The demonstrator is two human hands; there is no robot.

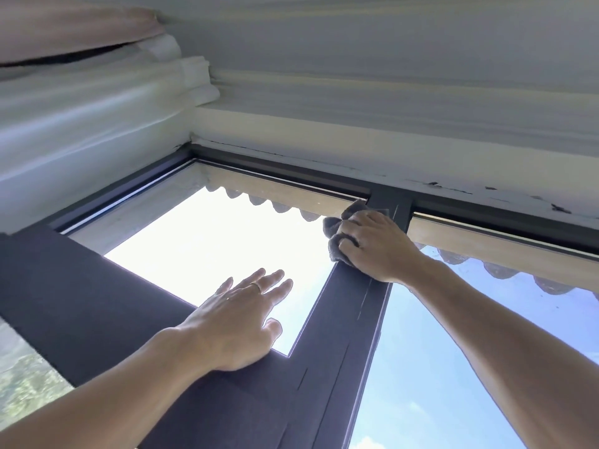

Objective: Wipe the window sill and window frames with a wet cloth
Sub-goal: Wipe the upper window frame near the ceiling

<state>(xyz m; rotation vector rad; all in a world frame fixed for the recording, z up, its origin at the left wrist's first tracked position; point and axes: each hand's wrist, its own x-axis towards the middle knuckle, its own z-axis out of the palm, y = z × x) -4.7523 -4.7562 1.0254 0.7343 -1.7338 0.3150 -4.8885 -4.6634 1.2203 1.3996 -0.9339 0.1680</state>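
Right now my right hand [372,244] has its grip curled round the bunched grey cloth [340,231], pressing it on the dark upright frame bar [350,306] just under the top rail [291,176]. That bar runs down toward me, so I reckon the wipe follows it. My left hand [240,319] rests flat, fingers spread, on the lower bar.

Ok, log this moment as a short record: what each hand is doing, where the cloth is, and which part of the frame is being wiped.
left hand: open, fingers spread, resting on the horizontal frame bar
right hand: grips the cloth
cloth: grey, bunched, pressed on the vertical frame post near its top
area being wiped: upper end of the post, just under the top frame rail
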